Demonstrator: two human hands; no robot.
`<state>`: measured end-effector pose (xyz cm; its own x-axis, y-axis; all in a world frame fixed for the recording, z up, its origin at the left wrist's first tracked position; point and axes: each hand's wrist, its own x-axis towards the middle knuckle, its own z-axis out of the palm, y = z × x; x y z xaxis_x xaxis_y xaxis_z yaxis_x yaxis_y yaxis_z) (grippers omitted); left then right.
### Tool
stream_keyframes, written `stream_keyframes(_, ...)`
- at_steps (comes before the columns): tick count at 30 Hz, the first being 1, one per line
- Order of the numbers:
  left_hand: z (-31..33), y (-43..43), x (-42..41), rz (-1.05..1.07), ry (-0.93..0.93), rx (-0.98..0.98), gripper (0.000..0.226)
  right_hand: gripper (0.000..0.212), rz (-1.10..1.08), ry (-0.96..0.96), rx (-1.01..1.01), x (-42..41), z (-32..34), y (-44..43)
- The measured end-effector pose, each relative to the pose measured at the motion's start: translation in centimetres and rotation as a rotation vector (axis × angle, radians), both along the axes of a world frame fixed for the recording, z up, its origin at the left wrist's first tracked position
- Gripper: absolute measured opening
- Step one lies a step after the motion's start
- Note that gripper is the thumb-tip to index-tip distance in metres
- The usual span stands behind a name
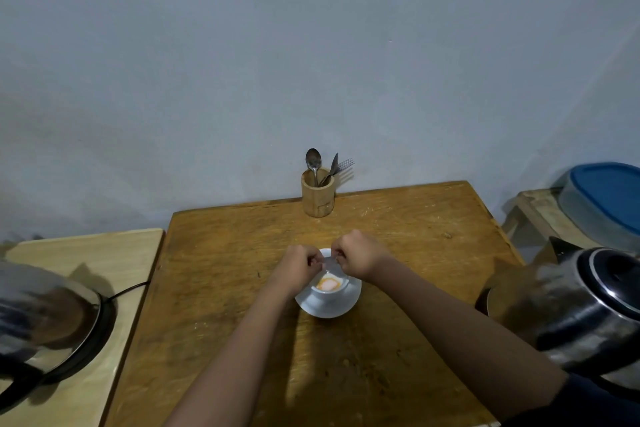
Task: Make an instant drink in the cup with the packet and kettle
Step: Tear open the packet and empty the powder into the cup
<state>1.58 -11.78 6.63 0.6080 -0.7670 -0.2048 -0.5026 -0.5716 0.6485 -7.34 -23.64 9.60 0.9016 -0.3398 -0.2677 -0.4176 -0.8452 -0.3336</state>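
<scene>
Packet point(329, 264) is pinched between left hand point(298, 267) and right hand point(360, 255), close together, directly above the cup point(329, 289) at frame centre.

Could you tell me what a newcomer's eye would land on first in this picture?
Most likely the two hands, left hand and right hand, pinching a small packet between them over the white cup, which sits on a saucer mid-table and holds orange-pink powder. Next, the shiny metal kettle at the right edge, and the wooden holder with cutlery against the wall.
</scene>
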Motion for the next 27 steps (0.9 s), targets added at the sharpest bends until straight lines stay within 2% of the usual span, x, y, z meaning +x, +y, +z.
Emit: stream_keyframes(27,0.42,0.29,-0.35,0.121,0.037,-0.034,0.017,0.022,-0.057,0.008,0.115,-0.65,0.57,0.02)
